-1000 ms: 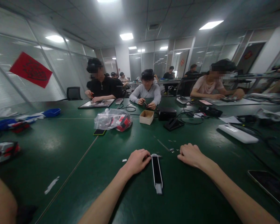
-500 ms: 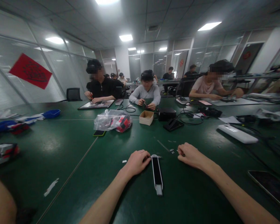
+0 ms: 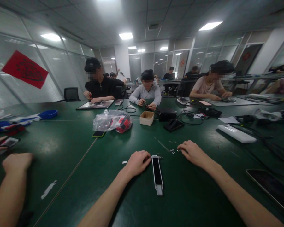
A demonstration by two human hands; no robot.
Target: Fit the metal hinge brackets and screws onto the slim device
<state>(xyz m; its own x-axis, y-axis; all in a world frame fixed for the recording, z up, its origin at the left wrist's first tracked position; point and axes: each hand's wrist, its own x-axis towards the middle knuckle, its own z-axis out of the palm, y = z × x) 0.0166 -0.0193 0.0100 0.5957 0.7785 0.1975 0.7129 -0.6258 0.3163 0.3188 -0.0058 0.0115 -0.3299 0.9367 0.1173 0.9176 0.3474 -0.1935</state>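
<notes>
On the green table lies a long, narrow device [image 3: 157, 172] with a black face, a white rim and a pale tab at its near end. My left hand [image 3: 137, 163] rests just left of its far end, fingers curled together and fingertips at the corner. Whatever they pinch there is hidden. Farther right, my right hand [image 3: 194, 153] is palm down, its fingers stretched forward and somewhat apart. Its fingertips reach beside several tiny white pieces [image 3: 172, 151], and I see nothing held in it.
A clear bag [image 3: 105, 121] with red and black items lies ahead, beside a small cardboard box [image 3: 146, 118]. A white power bank-like block [image 3: 236, 133] and a dark phone [image 3: 271, 189] are on the right. A neighbour's hands [image 3: 16, 162] work at the left; other people sit opposite.
My right hand's fingers have loosened from a curl and reach toward the tiny white pieces. My left hand stays by the device. The neighbour's hand at left has come further into view.
</notes>
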